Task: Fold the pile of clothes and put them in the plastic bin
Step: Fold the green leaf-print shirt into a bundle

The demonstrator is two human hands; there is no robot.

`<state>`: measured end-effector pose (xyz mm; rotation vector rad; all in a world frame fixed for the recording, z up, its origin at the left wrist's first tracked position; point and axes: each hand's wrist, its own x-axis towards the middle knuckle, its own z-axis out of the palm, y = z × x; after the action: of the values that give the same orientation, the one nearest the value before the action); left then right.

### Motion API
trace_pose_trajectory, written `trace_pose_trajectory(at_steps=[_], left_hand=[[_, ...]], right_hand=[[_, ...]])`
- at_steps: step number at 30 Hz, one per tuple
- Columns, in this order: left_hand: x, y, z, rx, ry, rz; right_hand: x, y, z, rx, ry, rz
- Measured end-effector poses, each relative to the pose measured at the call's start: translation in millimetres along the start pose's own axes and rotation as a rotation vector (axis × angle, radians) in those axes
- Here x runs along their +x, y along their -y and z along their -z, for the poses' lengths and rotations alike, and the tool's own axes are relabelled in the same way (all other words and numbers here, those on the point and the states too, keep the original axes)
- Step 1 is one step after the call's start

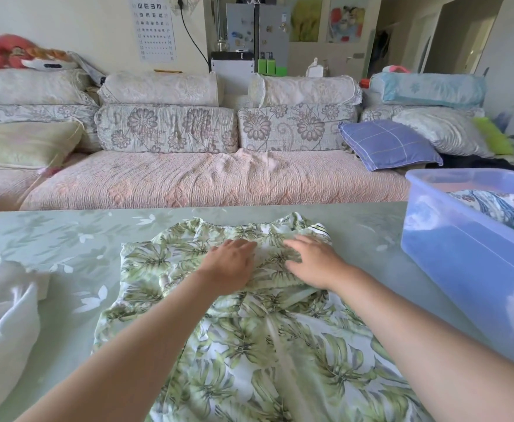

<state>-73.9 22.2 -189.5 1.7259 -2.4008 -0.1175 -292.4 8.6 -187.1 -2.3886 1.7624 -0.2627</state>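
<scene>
Both hands lie flat on a leaf-print garment (249,345) spread across the middle of the green counter (67,239): the left hand (229,266) and right hand (313,263) press its far, partly folded end with fingers straight, gripping nothing. At right stands a blue plastic bin (462,260) holding what looks like folded clothes (493,205). White cloth (3,315) sits near left.

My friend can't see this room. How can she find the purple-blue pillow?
Find the long sofa behind the table and go to its right end, just beyond the bin. The pillow lies on the seat there, purple-blue with thin pale lines in big squares; its neighbours are flowery, grey-white or green.
</scene>
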Motion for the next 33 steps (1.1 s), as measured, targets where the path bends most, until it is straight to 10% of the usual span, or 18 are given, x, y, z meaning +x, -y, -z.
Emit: trace_pose_trajectory(at_steps=[12, 33], left_hand=[[-19.5, 56.4, -29.1, 0.231, 0.172, 0.275], [-129.7, 101.1, 17.6, -0.070, -0.048, 0.678]], right_hand=[[9.2, -27.4, -28.1, -0.189, 0.223, -0.192], [-29.7, 121.1, -41.3, -0.071, 0.160, 0.258]])
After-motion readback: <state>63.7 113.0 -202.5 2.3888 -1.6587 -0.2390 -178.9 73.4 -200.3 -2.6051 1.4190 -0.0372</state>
